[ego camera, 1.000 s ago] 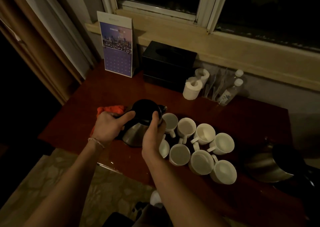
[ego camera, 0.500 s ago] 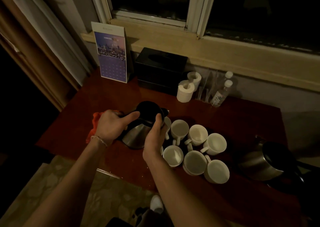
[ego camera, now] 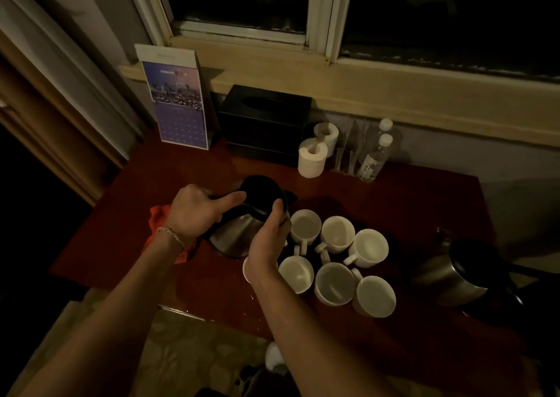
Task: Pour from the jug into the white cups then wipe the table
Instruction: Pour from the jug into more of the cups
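A steel jug [ego camera: 239,233] with a black lid and handle stands on the red-brown table [ego camera: 394,202]. My left hand [ego camera: 194,211] grips its black handle, thumb lying along the top. My right hand [ego camera: 268,239] is wrapped round the jug's right side near the lid rim. Several white cups [ego camera: 336,234] cluster just right of the jug; one cup is mostly hidden under my right wrist. An orange-red cloth [ego camera: 157,220] lies on the table under my left wrist.
A second steel kettle [ego camera: 448,272] sits at the right. At the back stand a calendar card [ego camera: 178,102], a black tissue box [ego camera: 263,123], two paper rolls [ego camera: 312,160] and water bottles [ego camera: 374,160]. The table's front edge is near my forearms.
The view has shifted, so the whole scene sits lower and further left in the frame. Both hands keep the same hold on the jug, which stays upright beside the cups.
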The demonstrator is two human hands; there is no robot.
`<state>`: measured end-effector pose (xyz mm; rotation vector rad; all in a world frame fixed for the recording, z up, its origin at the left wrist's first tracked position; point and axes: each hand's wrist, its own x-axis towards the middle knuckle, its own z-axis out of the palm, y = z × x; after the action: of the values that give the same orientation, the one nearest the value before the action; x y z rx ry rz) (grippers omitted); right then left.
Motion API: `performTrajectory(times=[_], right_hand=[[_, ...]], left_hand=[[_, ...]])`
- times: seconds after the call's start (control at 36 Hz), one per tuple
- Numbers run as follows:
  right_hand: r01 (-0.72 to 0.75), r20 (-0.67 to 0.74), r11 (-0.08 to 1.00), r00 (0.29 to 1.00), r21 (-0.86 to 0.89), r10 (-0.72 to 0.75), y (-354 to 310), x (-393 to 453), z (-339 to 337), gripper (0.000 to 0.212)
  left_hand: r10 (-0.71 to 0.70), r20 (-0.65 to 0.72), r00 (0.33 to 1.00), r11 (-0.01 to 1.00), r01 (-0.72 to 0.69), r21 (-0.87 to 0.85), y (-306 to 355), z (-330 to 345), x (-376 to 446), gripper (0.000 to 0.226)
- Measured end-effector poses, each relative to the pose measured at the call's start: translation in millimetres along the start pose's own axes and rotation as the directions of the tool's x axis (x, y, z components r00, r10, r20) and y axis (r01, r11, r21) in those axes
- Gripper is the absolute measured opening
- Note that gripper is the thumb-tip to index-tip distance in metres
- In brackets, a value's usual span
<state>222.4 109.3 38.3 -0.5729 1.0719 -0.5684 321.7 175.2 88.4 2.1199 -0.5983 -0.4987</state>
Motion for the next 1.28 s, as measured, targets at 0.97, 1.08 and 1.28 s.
performTrajectory(times=[0.97,1.08,1.28], right_hand=[[-0.048,-0.037,0.995,0.998,0.090,0.051,-4.8,-5.3,-3.4,0.065],[-0.069,-0.043,0.994,0.996,0.081,0.072,-3.8,-7.6,-3.2,0.065],[-0.083,-0.043,0.993,0.995,0.089,0.087,-3.1,-10.4,-5.0,0.064]], left_hand=[[0.028,0.063,0.998,0.978,-0.041,0.206,9.4,2.9,13.3,0.068],[0.008,0.084,0.996,0.975,-0.027,0.221,9.7,1.0,10.7,0.072],[0.028,0.069,0.997,0.966,-0.045,0.254,8.5,3.1,7.8,0.067]])
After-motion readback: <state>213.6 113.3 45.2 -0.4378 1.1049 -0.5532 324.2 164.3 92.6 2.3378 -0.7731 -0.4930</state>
